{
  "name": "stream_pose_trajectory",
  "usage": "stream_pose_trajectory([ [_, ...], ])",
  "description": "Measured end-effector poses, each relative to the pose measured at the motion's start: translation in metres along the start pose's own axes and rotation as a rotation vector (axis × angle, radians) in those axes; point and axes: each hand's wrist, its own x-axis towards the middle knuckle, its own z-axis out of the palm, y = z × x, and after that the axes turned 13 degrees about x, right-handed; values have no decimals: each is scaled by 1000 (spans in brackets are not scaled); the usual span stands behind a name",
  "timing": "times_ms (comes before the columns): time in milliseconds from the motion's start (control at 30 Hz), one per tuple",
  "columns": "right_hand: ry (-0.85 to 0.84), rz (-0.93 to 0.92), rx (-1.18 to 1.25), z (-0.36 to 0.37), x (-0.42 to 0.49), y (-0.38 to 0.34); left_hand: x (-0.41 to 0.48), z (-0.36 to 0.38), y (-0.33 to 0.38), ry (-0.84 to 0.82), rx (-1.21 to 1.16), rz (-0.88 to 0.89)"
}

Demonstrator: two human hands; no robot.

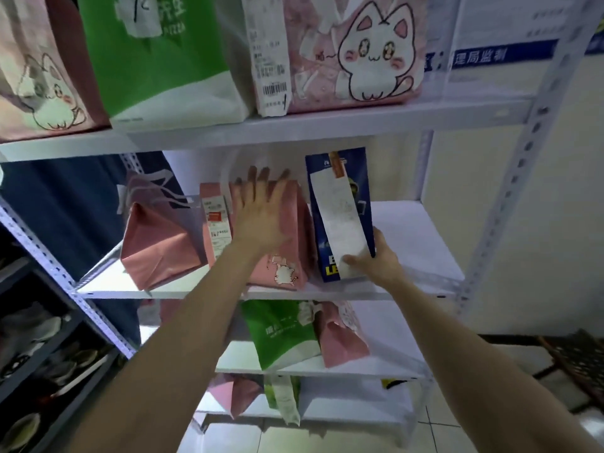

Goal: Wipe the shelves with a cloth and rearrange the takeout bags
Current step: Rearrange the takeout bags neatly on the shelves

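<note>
On the middle white shelf (408,230) stand takeout bags. My left hand (261,214) lies flat, fingers spread, against the front of a pink cat-print bag (287,266). To its right a tall blue bag (340,178) with a long white receipt stands upright, and my right hand (376,259) grips its lower right edge. Left of the pink bag are a narrow pink bag with a label (214,220) and a folded pink bag (157,246). No cloth is in view.
The top shelf holds a pink cat bag (359,50), a green bag (157,60) and another pink bag (39,76). Lower shelves carry a green bag (277,335) and pink bags. A dark rack (39,354) stands at left, a wicker basket (578,358) at right.
</note>
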Motion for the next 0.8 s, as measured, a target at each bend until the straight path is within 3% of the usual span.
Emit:
stream_pose_trajectory([
  [167, 32, 14, 61, 31, -5, 8, 30, 20, -35, -26, 97, 55],
  [367, -13, 11, 19, 84, -4, -7, 41, 40, -90, 0, -8, 64],
  [567, -37, 40, -37, 141, -5, -24, 33, 54, -147, -21, 31, 44],
  [800, -64, 105, -55, 163, -9, -40, 29, 52, -176, -64, -9, 67],
])
